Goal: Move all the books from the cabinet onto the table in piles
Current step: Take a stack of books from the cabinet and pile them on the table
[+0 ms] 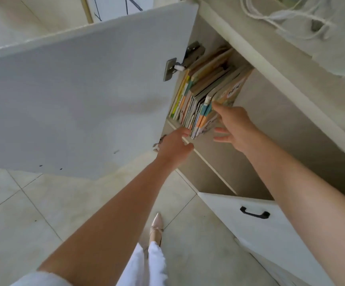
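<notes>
While the books (203, 96) stand packed upright on the cabinet shelf (215, 159), pressed against the left wall of the compartment, we judge the task to be at or near its start: a full row remains inside, and we see no pile anywhere, since no tabletop shows in this view. Our right hand (232, 125) reaches the right end of the row, its fingers curling over the top edge of the outermost book (232, 90), thumb spread below; it looks like the beginning of a grip, though we cannot tell whether the book is truly clasped. Our left hand (174, 146) comes in low at the front bottom corner of the row, fingers extended and loose, touching or nearly touching the spines, holding nothing.

Everything is left to do, by our reading: lift the books out in batches, carry them off and stack them.

Around the row, the rest of the compartment to the right is bare shelf. The left cabinet door (80, 96) is swung wide open and hangs close beside our left arm, its hinge (180, 64) just above the books. A second door with a black handle (254, 213) stands open below our right arm. These two doors narrow our way in and out. Above, a white cloth with cords (303, 19) lies on the cabinet top. A pointed shoe (156, 226) rests on the tiled floor (33, 203).
</notes>
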The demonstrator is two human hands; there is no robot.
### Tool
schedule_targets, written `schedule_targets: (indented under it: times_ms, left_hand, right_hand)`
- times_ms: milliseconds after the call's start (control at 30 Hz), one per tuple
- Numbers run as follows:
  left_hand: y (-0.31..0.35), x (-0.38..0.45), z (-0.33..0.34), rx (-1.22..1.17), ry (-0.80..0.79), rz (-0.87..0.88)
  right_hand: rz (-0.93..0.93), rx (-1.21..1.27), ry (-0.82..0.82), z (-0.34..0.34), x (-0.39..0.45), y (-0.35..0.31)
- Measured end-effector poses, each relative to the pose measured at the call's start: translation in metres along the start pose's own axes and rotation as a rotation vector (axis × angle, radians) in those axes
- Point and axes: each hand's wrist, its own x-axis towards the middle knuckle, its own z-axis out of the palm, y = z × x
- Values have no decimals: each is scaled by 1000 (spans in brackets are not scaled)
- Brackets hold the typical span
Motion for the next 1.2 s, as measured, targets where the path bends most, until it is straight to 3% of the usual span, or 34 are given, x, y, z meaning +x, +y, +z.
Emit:
schedule_targets:
  times_ms: [167,333,533,1033,1200]
  left_hand:
    - [-4,38,20,-4,65,62]
    - [-15,71,42,-31,160,150]
    - [-23,81,57,-96,248,226]
    - [-26,78,77,-251,324,124]
    - [-37,74,85,-248,219,71]
  right_hand:
    - [104,116,-41,13,51,-28]
    - [88,101,73,20,89,-31]
    - [122,64,-25,19,108,-23]
    - [67,102,-22,7,116,-8]
    - [53,120,-42,8,116,-6]
